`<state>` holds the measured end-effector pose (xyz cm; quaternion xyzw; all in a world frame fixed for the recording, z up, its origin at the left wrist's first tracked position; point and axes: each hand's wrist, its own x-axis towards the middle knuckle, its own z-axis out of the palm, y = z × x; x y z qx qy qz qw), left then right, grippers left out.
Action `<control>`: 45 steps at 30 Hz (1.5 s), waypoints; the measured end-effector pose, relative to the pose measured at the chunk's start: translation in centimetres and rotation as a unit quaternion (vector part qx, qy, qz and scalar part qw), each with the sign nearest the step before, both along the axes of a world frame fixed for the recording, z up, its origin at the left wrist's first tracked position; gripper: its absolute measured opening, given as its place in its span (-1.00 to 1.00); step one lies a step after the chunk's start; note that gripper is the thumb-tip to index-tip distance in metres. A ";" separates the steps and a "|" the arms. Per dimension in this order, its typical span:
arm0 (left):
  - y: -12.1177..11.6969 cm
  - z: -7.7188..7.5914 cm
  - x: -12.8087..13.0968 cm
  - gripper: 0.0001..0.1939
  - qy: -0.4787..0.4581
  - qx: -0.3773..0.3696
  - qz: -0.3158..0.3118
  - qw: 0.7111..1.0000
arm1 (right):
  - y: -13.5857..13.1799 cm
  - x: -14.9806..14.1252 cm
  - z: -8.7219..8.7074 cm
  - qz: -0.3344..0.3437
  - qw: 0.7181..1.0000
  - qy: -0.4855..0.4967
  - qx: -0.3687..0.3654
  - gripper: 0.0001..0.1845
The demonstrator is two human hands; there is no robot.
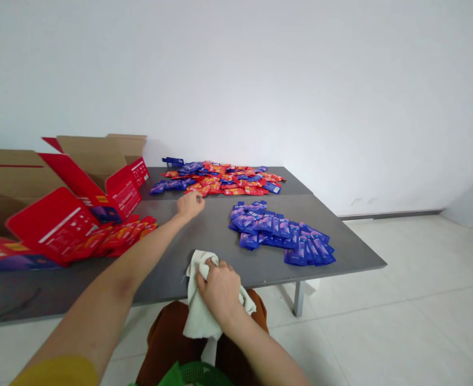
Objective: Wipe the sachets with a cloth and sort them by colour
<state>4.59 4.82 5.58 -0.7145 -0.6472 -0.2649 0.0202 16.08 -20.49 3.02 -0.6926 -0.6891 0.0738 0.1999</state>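
My left hand (189,205) reaches out over the grey table (204,236), its fingers curled at the near edge of a mixed pile of red and blue sachets (220,179). I cannot make out whether anything is pinched in those fingers. My right hand (219,287) is closed on a white cloth (199,313) at the table's front edge, and the cloth hangs down over my lap. A separate heap of blue sachets (280,233) lies to the right of both hands.
Opened cardboard boxes with red flaps (79,193) stand at the left, with red sachets (119,236) spilled in front of them. A green basket (204,374) sits by my knees. White wall behind, pale tiled floor to the right.
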 end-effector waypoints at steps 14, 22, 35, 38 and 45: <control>10.0 -2.3 1.7 -0.46 0.104 -0.044 0.032 0.993 | 0.6 0.8 -1.5 -0.016 0.999 0.024 0.019 -0.58; 6.5 -1.4 1.9 -0.60 0.193 -0.020 -0.022 0.981 | 0.6 1.0 -1.4 -0.012 1.000 0.013 0.012 -0.62; -15.1 -1.1 -2.1 -0.68 0.274 -0.022 -0.039 0.961 | 1.4 1.4 1.3 -0.048 0.997 -0.026 -0.062 -0.50; -20.1 -1.8 -3.4 -0.68 0.273 -0.027 -0.033 0.961 | 1.1 1.7 2.6 -0.069 0.997 0.001 -0.021 -0.46; -23.4 -0.7 -5.6 -0.66 0.239 -0.115 -0.074 0.961 | 2.8 -1.8 4.5 0.036 0.997 0.008 0.066 -0.45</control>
